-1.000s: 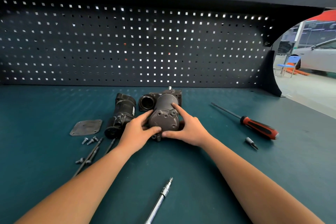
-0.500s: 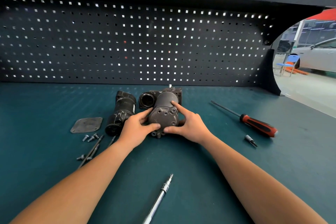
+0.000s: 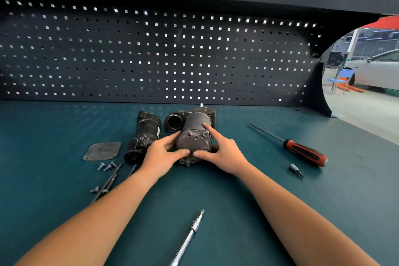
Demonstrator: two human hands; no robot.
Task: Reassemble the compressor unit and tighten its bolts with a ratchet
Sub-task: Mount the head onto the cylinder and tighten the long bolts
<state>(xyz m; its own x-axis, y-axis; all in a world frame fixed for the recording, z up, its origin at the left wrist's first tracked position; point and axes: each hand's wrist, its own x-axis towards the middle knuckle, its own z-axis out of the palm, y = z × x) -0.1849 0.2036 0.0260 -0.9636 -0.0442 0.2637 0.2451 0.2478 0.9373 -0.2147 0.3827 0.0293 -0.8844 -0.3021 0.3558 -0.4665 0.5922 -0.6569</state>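
The compressor point(image 3: 195, 124) lies on its side near the middle of the green bench top point(image 3: 237, 201). Its round end cap point(image 3: 194, 143) faces the camera and its far end points toward the pegboard point(image 3: 151, 56). An open round port point(image 3: 174, 122) shows at its left rear.

Both hands grasp the compressor. The left hand point(image 3: 160, 155) wraps the cap's left edge with curled fingers, thumb pressed on the lower face. The right hand point(image 3: 223, 153) holds the right side, index finger laid over the top of the barrel. Its thumb rests on the lower face, and the two thumb tips nearly meet.

A black cylinder-shaped part point(image 3: 146, 134) lies just left of the compressor, its near end partly behind the left hand. Further left, a flat grey plate point(image 3: 102, 150) lies on the bench. Three short bolts point(image 3: 106, 166) sit just in front of the plate. Long bolts point(image 3: 109, 179) lie beside them, angled toward the left forearm, with one more short bolt point(image 3: 95, 189) near their lower end.

A chrome tool point(image 3: 190, 234) lies untouched between the forearms, tip toward the compressor, lower end out of frame. Well to the right lies a screwdriver point(image 3: 302, 151) with a red-and-black handle, and a small bit point(image 3: 296, 170) sits just in front of it. Beyond the bench's right end, a white car point(image 3: 375, 69) and a blue chair point(image 3: 341, 80) stand on the shop floor.
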